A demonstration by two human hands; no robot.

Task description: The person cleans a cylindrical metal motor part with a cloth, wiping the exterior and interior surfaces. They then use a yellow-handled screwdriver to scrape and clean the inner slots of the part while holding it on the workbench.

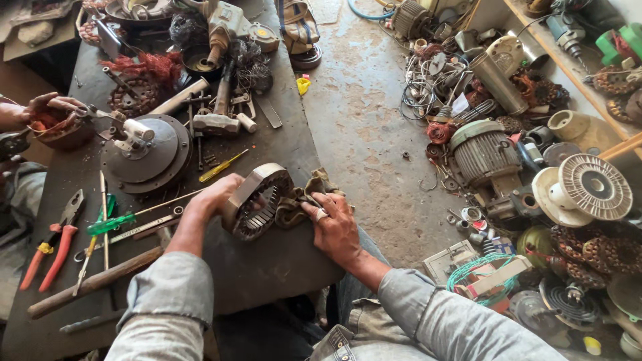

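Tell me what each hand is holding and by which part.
The left hand grips the slotted metal stator ring by its outer rim, on its left side. The right hand presses a crumpled rag against the ring's right side.

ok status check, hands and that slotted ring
Left hand grips the slotted metal ring, held on edge on the workbench. Right hand presses a rag to it. Another person's hand works far left, apart.

Beside the grey slotted stator ring (257,200) lies a tan rag (302,199). Left of the ring on the dark desk (267,267): yellow-handled screwdriver (223,166), green-handled screwdriver (110,223), red-handled pliers (53,247).
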